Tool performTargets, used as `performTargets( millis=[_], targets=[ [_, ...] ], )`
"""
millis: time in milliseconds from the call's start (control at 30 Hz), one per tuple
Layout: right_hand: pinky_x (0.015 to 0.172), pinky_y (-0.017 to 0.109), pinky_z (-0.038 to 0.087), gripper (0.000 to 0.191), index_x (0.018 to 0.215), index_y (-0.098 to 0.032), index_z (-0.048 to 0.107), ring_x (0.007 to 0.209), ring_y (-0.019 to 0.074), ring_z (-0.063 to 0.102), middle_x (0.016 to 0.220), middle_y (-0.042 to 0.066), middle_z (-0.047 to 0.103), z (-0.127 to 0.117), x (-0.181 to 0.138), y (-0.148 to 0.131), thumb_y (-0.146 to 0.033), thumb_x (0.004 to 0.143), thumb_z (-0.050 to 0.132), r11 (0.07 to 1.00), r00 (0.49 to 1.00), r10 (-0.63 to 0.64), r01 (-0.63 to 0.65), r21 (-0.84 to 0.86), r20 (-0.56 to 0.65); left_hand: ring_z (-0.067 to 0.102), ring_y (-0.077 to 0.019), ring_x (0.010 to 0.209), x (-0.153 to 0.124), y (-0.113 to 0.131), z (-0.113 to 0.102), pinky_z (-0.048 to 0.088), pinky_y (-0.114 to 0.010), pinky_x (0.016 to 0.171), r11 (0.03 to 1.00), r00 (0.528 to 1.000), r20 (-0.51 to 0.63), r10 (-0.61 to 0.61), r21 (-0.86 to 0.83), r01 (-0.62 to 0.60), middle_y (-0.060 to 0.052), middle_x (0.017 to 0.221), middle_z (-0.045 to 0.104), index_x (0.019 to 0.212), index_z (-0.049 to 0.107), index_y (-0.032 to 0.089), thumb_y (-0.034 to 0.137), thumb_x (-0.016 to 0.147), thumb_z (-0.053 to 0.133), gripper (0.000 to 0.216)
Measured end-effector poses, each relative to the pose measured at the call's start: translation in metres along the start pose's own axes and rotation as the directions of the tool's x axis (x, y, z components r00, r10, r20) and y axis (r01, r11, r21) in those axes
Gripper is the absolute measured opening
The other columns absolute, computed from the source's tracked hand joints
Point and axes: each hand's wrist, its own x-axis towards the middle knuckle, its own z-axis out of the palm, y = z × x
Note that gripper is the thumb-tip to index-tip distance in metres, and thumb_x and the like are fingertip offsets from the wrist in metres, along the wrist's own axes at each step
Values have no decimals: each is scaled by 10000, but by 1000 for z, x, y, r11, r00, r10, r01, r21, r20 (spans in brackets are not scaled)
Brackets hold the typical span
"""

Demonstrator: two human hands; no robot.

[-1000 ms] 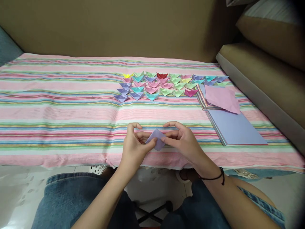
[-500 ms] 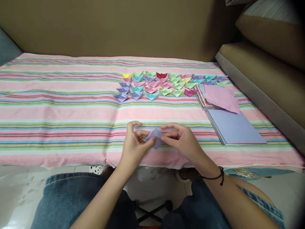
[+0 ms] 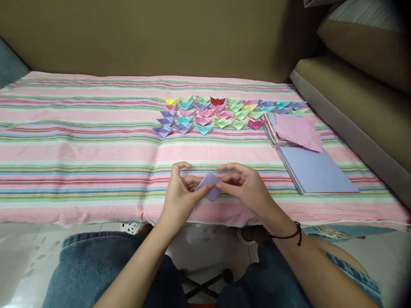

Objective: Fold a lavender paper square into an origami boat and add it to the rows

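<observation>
A small piece of folded lilac paper (image 3: 211, 194), diamond-shaped, is held between my two hands above the front part of the striped cloth (image 3: 105, 154). My left hand (image 3: 182, 188) pinches its left side, thumb on top and fingers behind, with the index finger curled up and away. From the other side my right hand (image 3: 245, 184) grips the paper's right part between thumb and fingers. Its underside is hidden. Beyond my hands several folded paper boats stand in rows, among them a red boat (image 3: 218, 102), a magenta boat (image 3: 257, 124) and a lilac boat (image 3: 163, 131).
To the right lies a stack of blue-violet paper (image 3: 321, 173), overlapped by a smaller stack with a pink sheet (image 3: 300, 132) on top. Brown cushions (image 3: 349, 111) border the right side, and a brown backrest (image 3: 144, 38) rises behind the cloth.
The lilac paper has tilted slightly, and both thumbs have shifted a little on it. My hands stay in nearly the same place; the boats and stacks have not moved.
</observation>
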Motion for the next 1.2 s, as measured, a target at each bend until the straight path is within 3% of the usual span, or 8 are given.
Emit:
performTargets(
  millis=[233,633,800,1033,1200],
  targets=[
    [612,295,517,335,876,-184,630,632,163,640,660,15,688,-5,4,1,-318,609,783,1000,998,-20,21,6,-65,674,-160,558,6,0,-10,528,-263,594,999,995,-94,-35,-21,33,4,647,726,918,327,230,191,607,777,548],
    [602,315,528,183,718,-169,693,655,193,658,713,48,710,1,0,10,-306,620,765,995,996,-89,89,-55,3,658,-134,607,1,-3,-3,487,-216,584,997,995,92,-30,-69,37,18,671,702,937,431,202,234,649,753,433],
    [638,331,550,201,765,-169,709,700,213,683,764,64,731,3,-2,8,-310,632,762,995,996,-78,80,-66,42,639,-128,551,1,-5,-3,468,-198,523,999,998,65,-25,-35,28,13,648,700,938,457,195,231,661,752,407],
    [713,336,561,178,811,-189,711,753,204,698,786,47,743,-5,-1,2,-282,662,736,999,995,-38,37,17,91,660,-150,625,2,-1,-6,505,-237,579,998,995,94,12,-64,-6,10,705,709,940,454,215,198,672,745,396],
    [732,340,558,192,825,-183,705,772,207,698,792,52,743,-4,-2,1,-279,664,742,1000,996,-21,19,17,85,653,-150,795,3,-4,-7,507,-229,678,991,976,176,129,23,-135,-32,842,700,765,634,169,177,727,691,68]
  ],
)
